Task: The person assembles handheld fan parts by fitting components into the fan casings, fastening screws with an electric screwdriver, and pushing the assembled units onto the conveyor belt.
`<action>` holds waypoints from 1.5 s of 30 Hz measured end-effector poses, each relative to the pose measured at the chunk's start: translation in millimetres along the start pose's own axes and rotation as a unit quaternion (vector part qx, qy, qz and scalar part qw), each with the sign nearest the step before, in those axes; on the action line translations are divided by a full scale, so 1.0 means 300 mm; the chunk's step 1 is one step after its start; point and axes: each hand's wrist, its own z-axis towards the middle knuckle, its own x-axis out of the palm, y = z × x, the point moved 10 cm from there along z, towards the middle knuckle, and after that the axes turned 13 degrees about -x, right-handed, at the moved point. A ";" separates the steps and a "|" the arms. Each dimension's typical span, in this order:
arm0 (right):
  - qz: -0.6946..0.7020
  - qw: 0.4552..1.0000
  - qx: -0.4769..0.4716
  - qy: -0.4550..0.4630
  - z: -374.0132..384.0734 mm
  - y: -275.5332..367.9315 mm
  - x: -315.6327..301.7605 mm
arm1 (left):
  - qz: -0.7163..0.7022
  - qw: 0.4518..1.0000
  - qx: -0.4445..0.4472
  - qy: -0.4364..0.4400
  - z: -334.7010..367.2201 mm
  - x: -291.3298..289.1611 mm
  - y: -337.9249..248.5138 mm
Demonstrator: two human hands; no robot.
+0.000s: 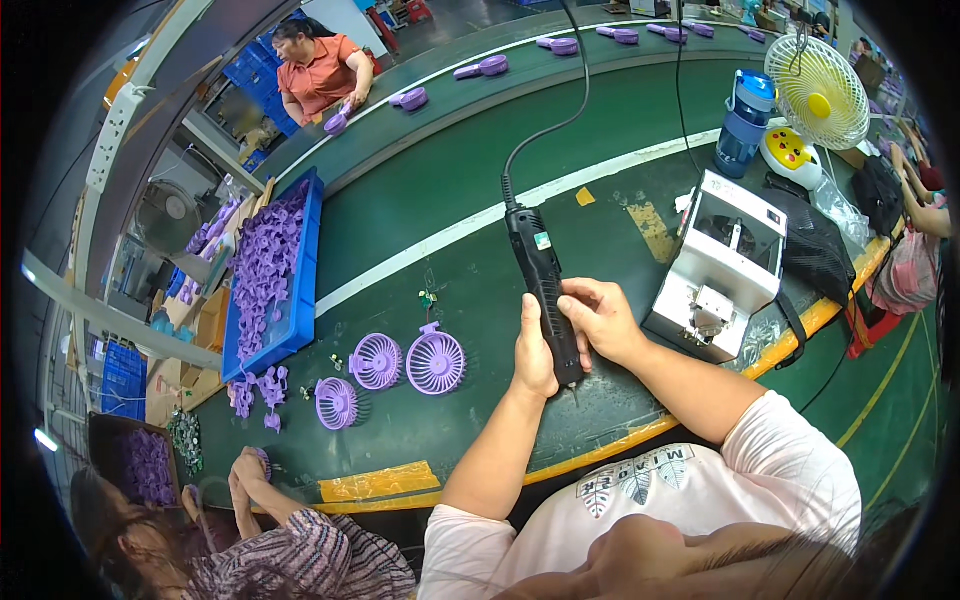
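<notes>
A black corded electric screwdriver (540,270) stands between my hands over the green work surface, its thin bit pointing toward me. My left hand (533,350) lies along its left side, thumb stretched up the body and fingers mostly hidden behind it. From the right, my right hand (605,318) wraps its fingers round the lower body. Left of the tool lie three round purple fan housings with slatted grilles: a right one (436,362), a middle one (377,361) and a nearer one (336,403). A small green circuit board (428,299) sits by the right housing.
A silver-white screw feeder (680,285) stands at right, near a blue bottle (738,125) and a yellow-white fan (820,100). At left is a blue crate (308,290) of purple parts. Purple handheld fans line the far belt (440,120). A co-worker's hands (250,480) work at lower left.
</notes>
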 end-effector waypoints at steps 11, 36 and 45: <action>0.164 0.984 0.036 -0.058 0.002 -0.055 -0.014 | -0.148 0.982 -0.038 0.116 -0.008 0.052 0.026; 0.063 0.993 -0.094 0.017 0.008 0.077 0.015 | 0.526 0.776 0.296 -0.180 -0.139 0.144 -0.190; 0.105 0.989 -0.093 -0.055 -0.023 0.168 -0.014 | 0.681 0.476 0.219 -0.512 -0.464 -0.127 -0.315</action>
